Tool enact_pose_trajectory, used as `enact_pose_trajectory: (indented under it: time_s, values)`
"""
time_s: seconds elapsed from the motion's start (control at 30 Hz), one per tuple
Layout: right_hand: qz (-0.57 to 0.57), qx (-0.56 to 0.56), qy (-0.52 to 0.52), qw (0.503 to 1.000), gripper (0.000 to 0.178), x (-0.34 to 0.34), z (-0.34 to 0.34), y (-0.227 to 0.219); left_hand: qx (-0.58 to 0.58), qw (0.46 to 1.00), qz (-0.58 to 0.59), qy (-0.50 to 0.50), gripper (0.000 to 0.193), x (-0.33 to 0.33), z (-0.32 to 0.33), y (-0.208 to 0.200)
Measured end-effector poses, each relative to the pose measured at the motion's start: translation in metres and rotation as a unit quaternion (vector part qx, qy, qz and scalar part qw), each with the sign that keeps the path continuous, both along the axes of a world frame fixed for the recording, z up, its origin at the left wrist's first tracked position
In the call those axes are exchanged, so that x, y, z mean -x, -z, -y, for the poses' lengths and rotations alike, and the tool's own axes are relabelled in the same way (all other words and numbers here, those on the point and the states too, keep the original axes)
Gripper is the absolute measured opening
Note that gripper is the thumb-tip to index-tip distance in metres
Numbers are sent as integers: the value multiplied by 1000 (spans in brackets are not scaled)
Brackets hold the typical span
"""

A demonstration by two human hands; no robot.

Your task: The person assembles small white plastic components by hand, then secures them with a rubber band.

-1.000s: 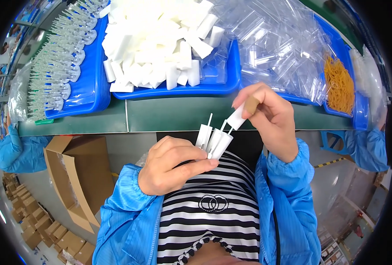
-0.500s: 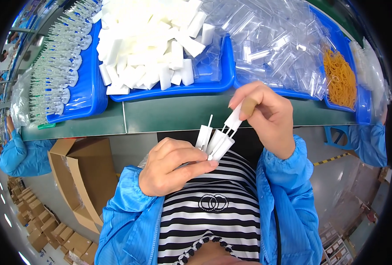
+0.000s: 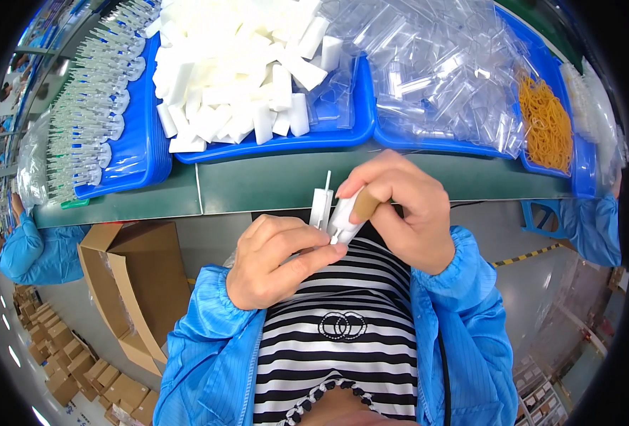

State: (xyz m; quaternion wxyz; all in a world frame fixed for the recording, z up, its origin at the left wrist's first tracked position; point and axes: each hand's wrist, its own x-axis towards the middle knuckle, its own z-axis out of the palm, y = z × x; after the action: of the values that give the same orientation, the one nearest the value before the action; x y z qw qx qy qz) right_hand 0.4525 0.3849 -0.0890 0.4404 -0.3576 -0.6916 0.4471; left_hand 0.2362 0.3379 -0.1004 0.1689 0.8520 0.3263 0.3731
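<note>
Held parts: we see a small cluster of white plastic pieces [image 3: 326, 206] pinched between both hands, in front of the chest and just below the table edge; one carries a thin white stem pointing up.
Long axis: we read the pieces as standing roughly upright, stem toward the table, with the rightmost piece tilted up and to the right.
Left hand [image 3: 275, 259]: closed around the lower ends of the pieces, thumb and forefinger pressing from the left and below.
Right hand [image 3: 403, 209]: closed on the upper end of the tilted piece; a tan finger cot [image 3: 365, 204] covers the fingertip that presses it.
Nearer hand: both touch the cluster; the left bears it from beneath, the right meets it from above and to the right.
Table [image 3: 257, 186]: green, just beyond the hands.
Centre tray [image 3: 343, 131]: blue, heaped with white foam blocks [image 3: 236, 71].
Left tray [image 3: 147, 153]: blue, holding rows of bagged items [image 3: 91, 113] with green ends.
Right tray [image 3: 577, 177]: blue, holding clear plastic bags [image 3: 442, 64] and a pile of orange rubber bands [image 3: 545, 121].
Floor, left: an open cardboard box [image 3: 126, 284].
Neighbours: persons in blue coats at the far left [image 3: 27, 248] and far right [image 3: 587, 224].
</note>
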Motion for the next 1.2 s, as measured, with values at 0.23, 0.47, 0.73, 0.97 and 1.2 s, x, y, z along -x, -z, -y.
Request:
enact_pose_trajectory:
  time_s: [0.23, 0.47, 0.73, 0.97, 1.2]
  values:
    - [10, 1, -52, 999, 25, 2, -4, 2, -24, 995, 79, -52, 34, 1, 3, 18]
    - [-50, 119, -56, 990, 14, -3, -11, 4, -27, 996, 84, -16, 34, 13, -3, 22]
    - [-67, 150, -104, 981, 14, 13, -4, -8, -94, 990, 85, -66, 36, 19, -10, 23]
    - [193, -302, 64, 931, 37, 32, -51, -6, -102, 987, 62, -109, 41, 32, -5, 28]
    - [376, -431, 47, 819, 28, 52, -89, -5, -86, 986, 74, -124, 40, 35, -2, 36]
